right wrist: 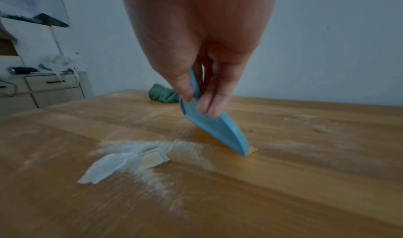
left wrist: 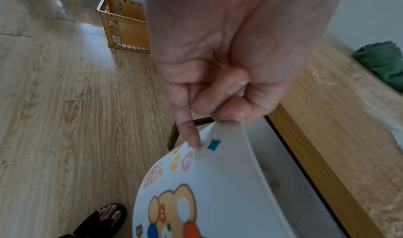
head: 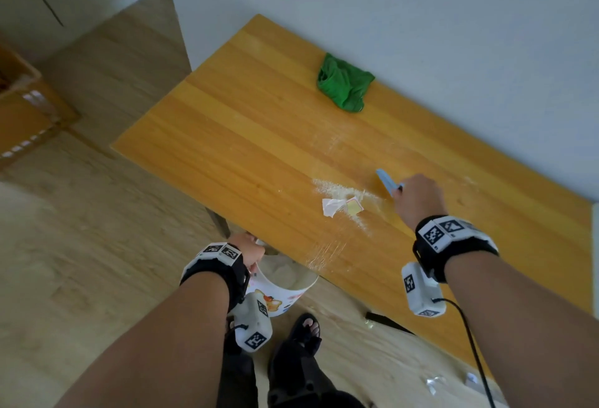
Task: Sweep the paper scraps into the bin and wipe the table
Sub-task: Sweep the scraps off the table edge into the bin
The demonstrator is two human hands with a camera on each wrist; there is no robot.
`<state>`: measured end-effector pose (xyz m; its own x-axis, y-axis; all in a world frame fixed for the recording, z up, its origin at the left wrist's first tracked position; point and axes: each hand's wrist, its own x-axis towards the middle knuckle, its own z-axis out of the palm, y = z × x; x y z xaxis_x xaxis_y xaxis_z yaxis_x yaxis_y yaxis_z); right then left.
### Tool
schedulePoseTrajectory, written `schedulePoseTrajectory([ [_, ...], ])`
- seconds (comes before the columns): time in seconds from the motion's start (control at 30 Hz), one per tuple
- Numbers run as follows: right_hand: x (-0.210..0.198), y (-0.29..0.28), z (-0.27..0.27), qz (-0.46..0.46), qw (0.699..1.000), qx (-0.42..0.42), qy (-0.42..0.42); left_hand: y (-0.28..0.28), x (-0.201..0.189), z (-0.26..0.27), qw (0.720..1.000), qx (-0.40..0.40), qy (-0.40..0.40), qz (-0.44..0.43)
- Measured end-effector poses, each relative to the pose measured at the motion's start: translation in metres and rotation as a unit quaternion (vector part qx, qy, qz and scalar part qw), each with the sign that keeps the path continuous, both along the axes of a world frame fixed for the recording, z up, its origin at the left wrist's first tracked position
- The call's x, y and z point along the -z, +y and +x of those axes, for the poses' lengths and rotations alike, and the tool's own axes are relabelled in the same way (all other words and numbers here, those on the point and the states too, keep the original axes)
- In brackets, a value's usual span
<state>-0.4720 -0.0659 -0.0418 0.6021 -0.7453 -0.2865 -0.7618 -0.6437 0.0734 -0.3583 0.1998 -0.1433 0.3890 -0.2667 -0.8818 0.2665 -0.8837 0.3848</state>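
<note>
My right hand (head: 418, 197) (right wrist: 202, 102) pinches a flat blue scraper (head: 385, 180) (right wrist: 218, 128), its edge down on the wooden table (head: 243, 135). Just left of the scraper lie a white paper scrap (head: 332, 206) (right wrist: 104, 169) and a yellowish scrap (head: 354, 206) (right wrist: 152, 159) amid white powder (head: 337, 189) (right wrist: 139, 147). My left hand (head: 249, 250) (left wrist: 220, 100) grips the rim of a white bin (head: 278, 291) (left wrist: 209, 181) with cartoon stickers, held below the table's near edge. A crumpled green cloth (head: 345, 83) (right wrist: 163, 94) (left wrist: 383, 62) lies at the table's far side by the wall.
Powder streaks (head: 324, 253) reach the table's near edge above the bin. Small foil-like scraps (head: 434, 383) lie on the floor at the right. An orange crate (left wrist: 124, 22) (head: 22, 109) stands on the wood floor to the left. My sandalled foot (head: 306, 330) is beside the bin.
</note>
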Motion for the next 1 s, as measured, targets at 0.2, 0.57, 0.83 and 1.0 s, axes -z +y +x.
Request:
schedulePoseTrajectory([
  [0.2,0.003,0.021,0.011,0.116,0.991,-0.017,-0.063,-0.001,0.005,0.0,1.0,-0.008,0.016,0.002],
  [0.57,-0.008,0.038,-0.018,0.051,0.995,0.072,-0.043,-0.003,0.01,0.001,0.999,-0.03,0.016,0.001],
  [0.83,-0.009,0.049,-0.006,0.159,0.949,0.161,-0.22,-0.002,0.0,0.0,1.0,-0.009,0.009,0.005],
  [1.0,-0.013,0.055,-0.021,0.077,0.972,0.167,-0.149,-0.002,-0.004,0.0,1.0,0.009,0.006,-0.001],
])
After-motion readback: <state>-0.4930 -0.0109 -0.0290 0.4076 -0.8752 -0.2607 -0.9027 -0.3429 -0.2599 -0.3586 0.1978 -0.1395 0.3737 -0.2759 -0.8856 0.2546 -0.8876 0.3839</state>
